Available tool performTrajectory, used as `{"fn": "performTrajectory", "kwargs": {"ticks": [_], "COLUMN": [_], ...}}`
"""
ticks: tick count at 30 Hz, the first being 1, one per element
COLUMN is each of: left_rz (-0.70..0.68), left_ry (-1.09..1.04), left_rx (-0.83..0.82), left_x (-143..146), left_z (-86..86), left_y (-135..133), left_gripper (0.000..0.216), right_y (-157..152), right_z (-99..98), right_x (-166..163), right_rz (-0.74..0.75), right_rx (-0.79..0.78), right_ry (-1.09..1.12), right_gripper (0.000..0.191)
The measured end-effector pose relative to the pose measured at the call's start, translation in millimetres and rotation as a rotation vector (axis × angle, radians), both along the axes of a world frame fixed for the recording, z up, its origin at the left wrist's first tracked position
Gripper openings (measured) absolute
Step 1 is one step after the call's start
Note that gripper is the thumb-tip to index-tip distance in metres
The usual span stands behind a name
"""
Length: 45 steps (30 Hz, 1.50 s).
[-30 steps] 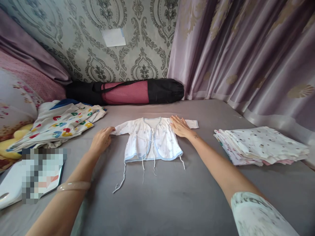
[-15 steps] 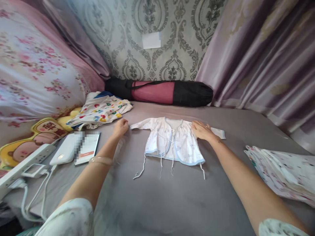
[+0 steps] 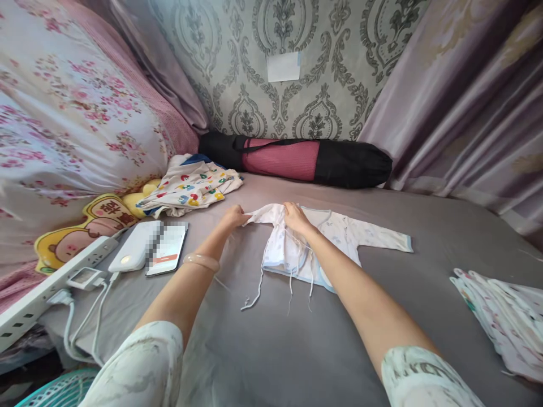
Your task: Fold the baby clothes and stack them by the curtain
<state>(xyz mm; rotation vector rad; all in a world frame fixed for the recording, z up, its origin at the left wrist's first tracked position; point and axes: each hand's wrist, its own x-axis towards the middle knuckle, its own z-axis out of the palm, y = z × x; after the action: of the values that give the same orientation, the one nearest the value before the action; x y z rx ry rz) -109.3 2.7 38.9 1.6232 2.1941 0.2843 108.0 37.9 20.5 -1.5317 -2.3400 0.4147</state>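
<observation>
A white baby shirt [image 3: 314, 257] with pale blue trim and white tie strings lies spread on the grey sheet. My left hand [image 3: 234, 217] is closed on the cuff of its left-side sleeve, which stretches between my hands. At the shoulder end of that sleeve, my right hand [image 3: 298, 219] has its bent fingers closed on the cloth, and the hand covers part of the shirt's front. The other sleeve [image 3: 384, 234] lies flat, pointing right. Strings hang down below the hem.
Folded clothes [image 3: 500, 316] lie at the right. On the left are a phone [image 3: 172, 251], a white power bank [image 3: 134, 246], a power strip [image 3: 55, 288] with cables, a yellow cushion [image 3: 80, 237] and a patterned garment [image 3: 195, 186]. A long black-and-pink bag [image 3: 280, 160] rests against the wall.
My right hand has moved left across the shirt, from the right-hand shoulder to the left-hand one. My left hand has taken hold of the sleeve's cuff. The view has shifted slightly.
</observation>
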Motion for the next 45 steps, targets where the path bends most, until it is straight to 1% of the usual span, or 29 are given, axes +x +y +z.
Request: {"fn": "performTrajectory", "kwargs": {"ticks": [2,4,7,9,12,15,19,21,23,25,27,28,30,31,33,35,36,38,40,42,45], "left_rz": [-0.034,-0.046,0.012,0.051,0.059,0.027,-0.031,-0.047,-0.038,-0.001,0.014,-0.007,-0.109,-0.183,-0.339,-0.462,-0.502,-0.538,-0.553,-0.575,-0.586], "left_ry": [-0.033,-0.071,-0.084,-0.077,-0.047,0.029,0.159,0.210,0.240,0.283,0.340,0.357,0.336,0.304,0.234,0.188,0.174,0.160,0.158,0.170,0.219], "left_rx": [0.005,0.069,0.234,0.304,0.334,0.347,0.295,0.266,0.252,0.277,0.335,0.367,0.414,0.433,0.469,0.488,0.484,0.448,0.396,0.346,0.288], "left_x": [-3,-8,-16,-19,-19,-19,-21,-21,-19,-13,-4,1,10,13,18,20,21,24,31,42,57], "left_z": [-1.1,-1.0,1.2,2.3,-0.4,-9.9,-26.1,-31.0,-31.3,-26.9,-19.3,-15.2,-8.5,-6.6,-6.4,-10.3,-13.2,-18.8,-22.7,-24.6,-27.4], "left_y": [1,3,9,15,23,27,25,23,21,19,17,15,13,12,9,8,8,10,11,12,11], "left_gripper": [0.022,0.022,0.027,0.030,0.032,0.033,0.032,0.033,0.035,0.035,0.035,0.036,0.037,0.037,0.038,0.040,0.040,0.043,0.045,0.048,0.052], "right_y": [-1,-3,-7,-11,-16,-20,-24,-26,-26,-25,-20,-16,-10,-8,-8,-12,-16,-25,-33,-38,-42], "right_z": [-9.4,-17.5,-25.8,-28.2,-27.7,-25.0,-22.1,-21.7,-21.4,-19.6,-14.0,-9.5,2.2,8.5,19.2,24.7,25.1,21.8,15.0,7.0,-4.4], "right_x": [-9,-13,-16,-16,-18,-20,-21,-21,-23,-24,-23,-21,-7,4,34,72,92,128,154,169,176], "right_rz": [-0.018,-0.032,-0.062,-0.079,-0.074,-0.060,-0.064,-0.062,-0.062,-0.058,-0.045,-0.034,-0.021,-0.014,-0.051,-0.101,-0.144,-0.246,-0.316,-0.318,-0.252], "right_rx": [0.003,0.015,0.024,0.020,0.008,0.003,0.000,-0.008,-0.014,-0.031,-0.113,-0.173,-0.268,-0.268,-0.189,-0.141,-0.135,-0.138,-0.139,-0.135,-0.111], "right_ry": [0.016,0.012,0.004,0.002,-0.022,-0.063,-0.110,-0.127,-0.135,-0.130,-0.091,-0.045,0.085,0.152,0.207,0.179,0.142,0.027,-0.095,-0.192,-0.263], "right_gripper": [0.043,0.045,0.051,0.055,0.058,0.062,0.061,0.060,0.059,0.058,0.060,0.061,0.064,0.065,0.067,0.068,0.068,0.067,0.066,0.064,0.062]}}
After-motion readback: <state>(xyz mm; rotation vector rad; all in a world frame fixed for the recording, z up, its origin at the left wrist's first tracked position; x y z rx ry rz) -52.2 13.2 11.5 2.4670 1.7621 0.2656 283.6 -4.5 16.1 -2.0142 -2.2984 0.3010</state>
